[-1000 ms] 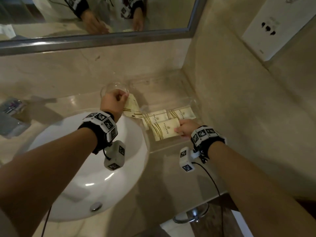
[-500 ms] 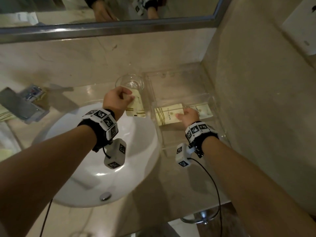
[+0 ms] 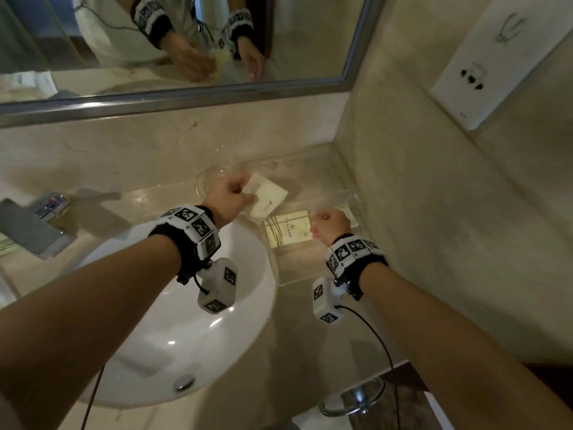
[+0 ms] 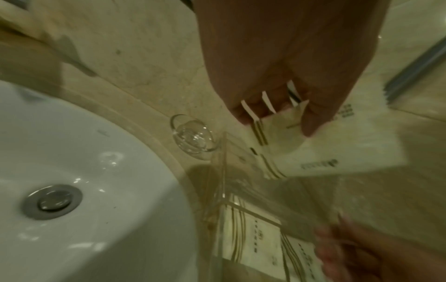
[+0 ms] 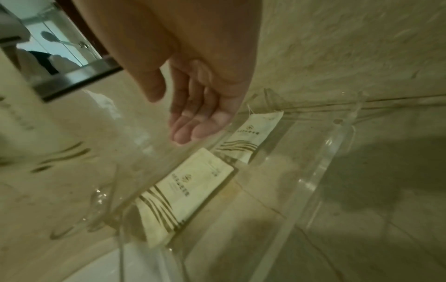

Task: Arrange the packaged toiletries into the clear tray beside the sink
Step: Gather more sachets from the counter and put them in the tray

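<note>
My left hand [image 3: 228,197] pinches a small stack of cream packets with gold stripes [image 3: 268,197] and holds it tilted above the left rear of the clear tray [image 3: 339,193]. In the left wrist view, my thumb and fingers [image 4: 284,106] clamp the stack [image 4: 337,152] over the tray wall [image 4: 222,171]. Two matching packets [image 5: 193,183] [image 5: 251,133] lie flat inside the tray [image 5: 325,152]. My right hand [image 5: 193,124] hovers over them with relaxed, nearly straight fingers and holds nothing. From the head view this right hand [image 3: 330,225] covers part of a lying packet [image 3: 288,229].
A white round sink [image 3: 186,321] borders the tray on the left. A clear glass [image 3: 207,181] stands behind the sink, close to the tray's rear corner. The marble side wall with a socket panel [image 3: 496,57] runs along the right. A faucet [image 3: 31,225] is at far left.
My right hand laid its packet flat in the tray, let go and lifted a little. My left hand carried its stack rightward, from above the sink rim to above the tray.
</note>
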The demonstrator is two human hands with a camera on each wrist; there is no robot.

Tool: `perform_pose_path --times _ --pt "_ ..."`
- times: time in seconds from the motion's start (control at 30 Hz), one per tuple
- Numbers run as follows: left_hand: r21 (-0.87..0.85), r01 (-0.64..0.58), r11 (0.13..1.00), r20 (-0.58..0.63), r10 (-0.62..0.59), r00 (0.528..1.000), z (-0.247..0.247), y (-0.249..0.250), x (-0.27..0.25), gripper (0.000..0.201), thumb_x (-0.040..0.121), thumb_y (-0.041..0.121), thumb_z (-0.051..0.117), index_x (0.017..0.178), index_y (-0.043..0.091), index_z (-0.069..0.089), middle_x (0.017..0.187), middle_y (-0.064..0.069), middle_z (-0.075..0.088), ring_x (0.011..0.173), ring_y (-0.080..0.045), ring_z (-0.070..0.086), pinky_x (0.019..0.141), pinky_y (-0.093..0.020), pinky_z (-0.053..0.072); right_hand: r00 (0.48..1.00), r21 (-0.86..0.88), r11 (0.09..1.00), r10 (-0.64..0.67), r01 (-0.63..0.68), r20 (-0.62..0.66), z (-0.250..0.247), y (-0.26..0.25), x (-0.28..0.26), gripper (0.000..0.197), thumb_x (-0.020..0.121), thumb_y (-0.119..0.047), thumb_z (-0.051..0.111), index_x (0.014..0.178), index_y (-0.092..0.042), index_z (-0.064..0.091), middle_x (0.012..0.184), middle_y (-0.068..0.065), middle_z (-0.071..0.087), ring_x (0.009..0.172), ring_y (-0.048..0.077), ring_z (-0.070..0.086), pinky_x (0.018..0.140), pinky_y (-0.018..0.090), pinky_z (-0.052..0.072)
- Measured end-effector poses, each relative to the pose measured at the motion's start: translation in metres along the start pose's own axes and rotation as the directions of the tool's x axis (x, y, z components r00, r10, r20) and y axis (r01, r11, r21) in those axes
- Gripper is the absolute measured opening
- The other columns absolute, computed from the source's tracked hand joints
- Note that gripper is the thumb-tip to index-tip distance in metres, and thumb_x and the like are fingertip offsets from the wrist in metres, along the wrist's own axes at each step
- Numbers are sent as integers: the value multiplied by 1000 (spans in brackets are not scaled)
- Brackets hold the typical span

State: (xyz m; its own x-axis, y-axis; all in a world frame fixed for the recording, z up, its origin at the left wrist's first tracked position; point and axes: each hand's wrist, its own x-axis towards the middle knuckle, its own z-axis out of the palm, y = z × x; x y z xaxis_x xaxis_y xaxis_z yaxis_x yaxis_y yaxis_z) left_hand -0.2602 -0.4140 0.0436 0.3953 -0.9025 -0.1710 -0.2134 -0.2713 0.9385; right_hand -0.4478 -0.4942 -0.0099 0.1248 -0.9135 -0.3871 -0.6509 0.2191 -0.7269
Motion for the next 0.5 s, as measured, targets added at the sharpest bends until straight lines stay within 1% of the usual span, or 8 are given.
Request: perform_pose_path --times 0.03,0.1,0.17,0.2,0.27,0.33,0.4,0.5 --pt "14 -35 999 40 35 999 4 5 -2 23 79 -13 58 81 9 63 80 1 59 76 -4 60 73 -27 50 999 85 996 4 -7 44 -2 -3 -3 29 95 -24 47 97 -1 64 73 8 65 61 16 60 56 25 47" --pt "50 -79 996 127 72 989 9 11 -5 36 76 -14 58 68 20 61 90 -2 62 93 -12 58 93 -33 45 995 214 976 6 -27 101 -7 -10 -10 35 97 -34 43 92 -4 63 70 4 61 58 12 56 53 21 44" --pt "140 -114 984 179 88 980 12 13 -6 38 73 -19 52 71 16 67 114 -5 60 115 -18 51 106 -34 37 983 330 940 32 -92 183 -13 -20 -14 48 98 -42 37 105 0 60 81 9 64 65 17 59 58 25 48" --pt "178 -119 977 191 84 978 13 14 -6 40 73 -21 47 78 11 70 121 -2 56 119 -15 46 107 -32 34 969 364 921 52 -139 241 -16 -25 -16 54 98 -44 35 113 3 57 92 14 65 73 22 61 65 29 49" --pt "183 -137 974 228 94 969 16 15 -8 47 73 -23 40 84 9 72 117 7 55 115 -2 45 101 -20 34 935 390 893 84 -224 346 -20 -30 -19 56 97 -43 38 125 3 50 115 20 61 98 31 62 82 35 50" --pt "80 -141 987 307 110 945 18 15 -11 51 80 -21 43 67 17 73 97 17 66 91 13 59 86 -5 42 910 408 879 66 -247 408 -21 -29 -21 50 95 -35 48 132 -3 45 124 19 57 105 29 59 87 36 49" --pt "33 -122 992 345 103 933 19 11 -12 55 85 -18 45 59 25 70 75 21 70 72 15 64 70 -1 47 892 454 861 2 -231 452 -22 -24 -21 39 94 -22 54 129 -5 47 111 12 61 95 23 59 78 29 52" --pt "37 -93 995 316 77 946 25 7 -10 43 85 -17 45 72 19 63 67 14 68 62 9 63 63 -8 49 886 453 868 -35 -202 463 -24 -17 -23 11 94 -10 52 105 -9 54 86 3 59 77 12 57 58 16 52"
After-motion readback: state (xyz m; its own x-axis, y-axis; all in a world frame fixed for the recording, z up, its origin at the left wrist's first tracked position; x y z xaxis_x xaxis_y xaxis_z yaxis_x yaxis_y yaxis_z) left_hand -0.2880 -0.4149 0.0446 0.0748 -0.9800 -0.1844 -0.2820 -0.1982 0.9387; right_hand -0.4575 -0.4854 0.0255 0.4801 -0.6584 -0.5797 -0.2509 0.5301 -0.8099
